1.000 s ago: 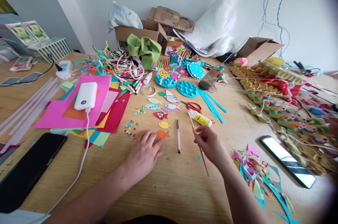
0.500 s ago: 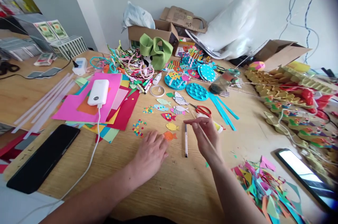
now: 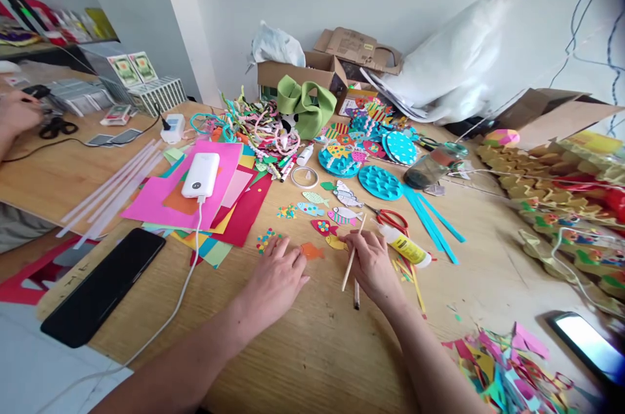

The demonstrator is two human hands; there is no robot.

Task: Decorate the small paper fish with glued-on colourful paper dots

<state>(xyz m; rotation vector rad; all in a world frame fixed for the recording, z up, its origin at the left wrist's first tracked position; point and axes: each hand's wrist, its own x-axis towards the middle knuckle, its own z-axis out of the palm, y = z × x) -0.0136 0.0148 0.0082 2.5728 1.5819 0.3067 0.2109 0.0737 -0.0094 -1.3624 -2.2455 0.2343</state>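
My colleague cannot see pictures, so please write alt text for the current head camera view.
A person's right hand holds a thin stick above a wooden table, while the left hand rests beside an orange paper fish. Around them lie more paper fish, a glue bottle, scissors, coloured paper and paper scraps.

The counter [image 3: 303, 355] is smooth wood with a soft sheen; the thin stick [image 3: 348, 271], matt wood; the orange fish [image 3: 312, 251], matt paper; the glue bottle [image 3: 409, 248], glossy plastic.
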